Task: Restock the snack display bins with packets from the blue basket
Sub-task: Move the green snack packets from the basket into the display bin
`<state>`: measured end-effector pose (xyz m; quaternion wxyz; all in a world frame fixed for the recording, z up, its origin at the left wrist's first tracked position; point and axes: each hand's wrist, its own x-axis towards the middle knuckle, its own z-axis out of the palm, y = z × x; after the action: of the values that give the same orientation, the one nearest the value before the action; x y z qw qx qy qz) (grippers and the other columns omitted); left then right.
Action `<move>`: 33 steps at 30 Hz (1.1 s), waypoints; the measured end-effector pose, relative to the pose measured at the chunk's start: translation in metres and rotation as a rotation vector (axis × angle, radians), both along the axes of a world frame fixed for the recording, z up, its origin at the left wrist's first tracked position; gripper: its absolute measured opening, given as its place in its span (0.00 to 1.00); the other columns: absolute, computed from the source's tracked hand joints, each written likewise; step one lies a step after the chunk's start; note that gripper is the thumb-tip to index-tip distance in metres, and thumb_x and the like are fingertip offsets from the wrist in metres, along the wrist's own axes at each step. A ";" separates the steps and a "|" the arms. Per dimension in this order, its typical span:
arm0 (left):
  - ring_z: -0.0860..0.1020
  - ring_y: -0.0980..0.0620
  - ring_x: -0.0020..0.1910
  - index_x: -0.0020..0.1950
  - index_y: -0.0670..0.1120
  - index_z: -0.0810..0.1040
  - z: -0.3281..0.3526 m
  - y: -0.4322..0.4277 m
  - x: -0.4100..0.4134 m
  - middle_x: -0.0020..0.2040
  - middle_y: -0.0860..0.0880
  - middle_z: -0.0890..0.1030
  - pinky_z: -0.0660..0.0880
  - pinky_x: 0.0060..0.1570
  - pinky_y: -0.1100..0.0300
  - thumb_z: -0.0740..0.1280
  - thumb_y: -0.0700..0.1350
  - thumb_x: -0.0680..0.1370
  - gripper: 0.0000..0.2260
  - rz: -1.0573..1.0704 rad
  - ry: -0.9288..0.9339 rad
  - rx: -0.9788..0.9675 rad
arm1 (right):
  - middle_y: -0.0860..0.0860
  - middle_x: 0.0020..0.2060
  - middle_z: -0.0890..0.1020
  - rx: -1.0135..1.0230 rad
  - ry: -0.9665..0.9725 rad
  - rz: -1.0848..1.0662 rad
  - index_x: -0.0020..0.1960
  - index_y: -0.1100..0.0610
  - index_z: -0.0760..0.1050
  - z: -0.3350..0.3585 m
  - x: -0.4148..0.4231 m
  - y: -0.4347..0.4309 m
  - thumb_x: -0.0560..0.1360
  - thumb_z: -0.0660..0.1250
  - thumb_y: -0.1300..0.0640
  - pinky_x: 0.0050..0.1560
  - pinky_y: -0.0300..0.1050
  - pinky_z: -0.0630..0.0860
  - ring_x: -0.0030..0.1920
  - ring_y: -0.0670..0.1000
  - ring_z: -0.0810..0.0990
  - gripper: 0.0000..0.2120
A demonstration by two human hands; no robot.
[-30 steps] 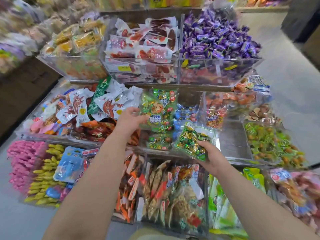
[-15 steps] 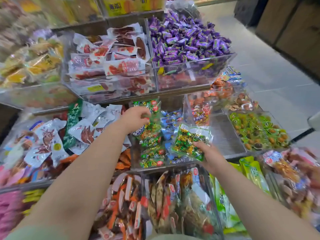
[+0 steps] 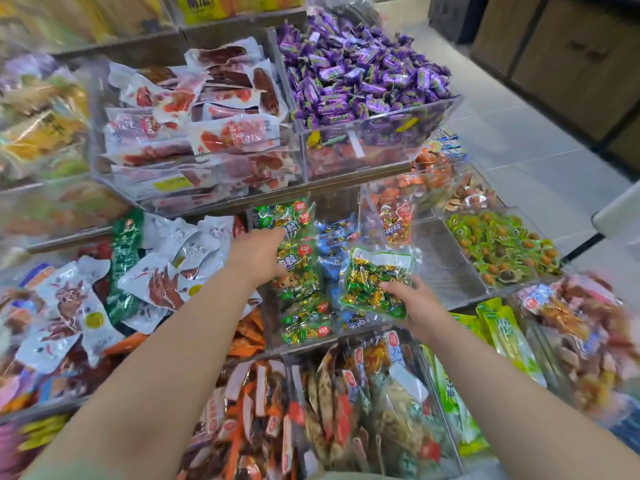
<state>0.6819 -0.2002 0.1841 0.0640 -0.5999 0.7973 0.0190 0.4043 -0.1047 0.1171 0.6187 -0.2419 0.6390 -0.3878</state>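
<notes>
Midway through restock: right hand [image 3: 417, 304] grips clear candy packet [image 3: 377, 282] by near edge, over middle bin [image 3: 272, 336]. Left hand [image 3: 258, 252], at packet's 9 o'clock, touches green packets [image 3: 298, 265]; grip unclear. Packet looks light, crinkly, slippery, so take sealed edge. Purple sweets [image 3: 360, 74] at 12 o'clock.
</notes>
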 end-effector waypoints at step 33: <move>0.79 0.44 0.59 0.65 0.56 0.69 0.020 0.090 -0.069 0.61 0.48 0.78 0.78 0.54 0.40 0.71 0.51 0.74 0.21 0.521 1.770 0.678 | 0.34 0.58 0.71 -0.398 0.097 0.375 0.54 0.29 0.70 0.075 0.063 -0.007 0.74 0.53 0.37 0.58 0.45 0.69 0.60 0.38 0.70 0.11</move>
<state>0.6131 -0.1106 0.2046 -0.3941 -0.4760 0.3523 0.7029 0.4671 -0.1116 0.1922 0.5885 -0.4913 0.5231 -0.3725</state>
